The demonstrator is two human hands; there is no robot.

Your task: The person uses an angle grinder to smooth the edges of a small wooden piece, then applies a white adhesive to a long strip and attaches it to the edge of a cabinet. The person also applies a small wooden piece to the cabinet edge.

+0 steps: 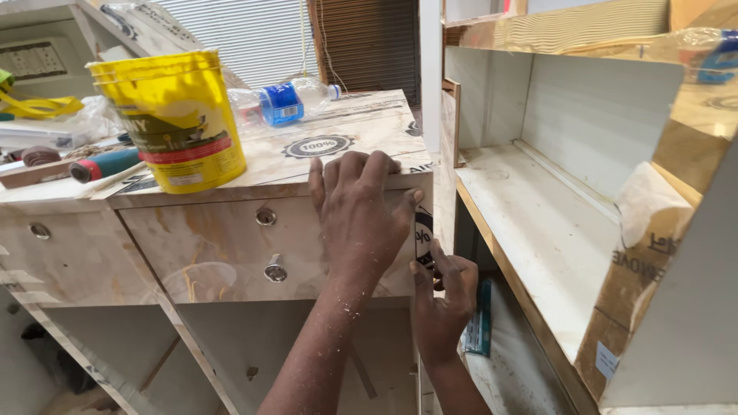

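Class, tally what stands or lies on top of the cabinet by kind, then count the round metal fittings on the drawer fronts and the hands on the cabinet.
Yellow bucket: 1
Clear plastic bottle lying down: 1
Red-and-teal-handled tool: 1
Round metal fittings on the drawer fronts: 3
Hands, left hand and right hand: 2
Total: 8

Counts at the cabinet — by kind
Two hands, left (361,219) and right (444,296); one yellow bucket (177,115); one plastic bottle (284,101) (lying down); three round drawer fittings — (266,217), (275,270), (39,230).
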